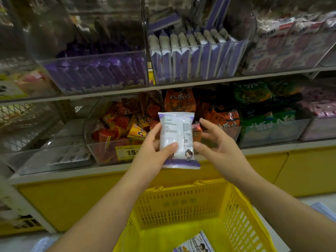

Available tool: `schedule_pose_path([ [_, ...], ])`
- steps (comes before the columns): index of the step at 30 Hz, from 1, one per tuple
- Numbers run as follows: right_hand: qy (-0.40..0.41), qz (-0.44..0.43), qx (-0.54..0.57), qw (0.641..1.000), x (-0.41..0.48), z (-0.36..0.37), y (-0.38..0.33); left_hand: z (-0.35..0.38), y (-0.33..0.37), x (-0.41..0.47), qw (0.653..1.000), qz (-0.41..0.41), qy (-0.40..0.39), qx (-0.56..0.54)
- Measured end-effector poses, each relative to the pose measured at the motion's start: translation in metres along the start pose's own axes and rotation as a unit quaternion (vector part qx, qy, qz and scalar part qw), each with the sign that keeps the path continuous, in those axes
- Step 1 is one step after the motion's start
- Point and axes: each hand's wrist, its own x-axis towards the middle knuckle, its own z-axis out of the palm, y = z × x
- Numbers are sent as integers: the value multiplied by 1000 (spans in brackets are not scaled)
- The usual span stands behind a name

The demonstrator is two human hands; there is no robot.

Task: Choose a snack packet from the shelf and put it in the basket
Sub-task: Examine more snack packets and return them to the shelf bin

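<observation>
Left hand (157, 151) raised, pinching white-and-purple snack packet (177, 139) upright, right hand (216, 142) spread beside it, holding nothing, above yellow basket (241, 211) far rim

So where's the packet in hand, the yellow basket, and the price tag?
packet (177, 131), head view, its white middle.
yellow basket (181, 211), head view, far slotted wall.
price tag (128, 152), head view, printed number.

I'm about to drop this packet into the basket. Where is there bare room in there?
The basket floor is bare between its far wall and the packet already inside, and also to that packet's left. The way down from the held packet, gripped by the left hand, looks unobstructed. The orange-snack bin behind it is crowded.
</observation>
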Motion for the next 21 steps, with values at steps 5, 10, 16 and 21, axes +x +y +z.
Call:
schedule_pose_path([
  [5, -101, -151, -276, 944, 10, -7, -34, 8, 49, 3, 995, 67, -12, 68],
  [10, -30, -219, -256, 941, 46, -42, -92, 20, 126, 12, 986, 142, -80, 20],
  [16, 34, -251, -238, 938, 92, -75, -139, 30, 192, 57, 958, 231, -79, 150],
  [21, 66, -179, -156, 969, 144, -96, -140, 20, 225, 113, 891, 236, -72, 381],
])
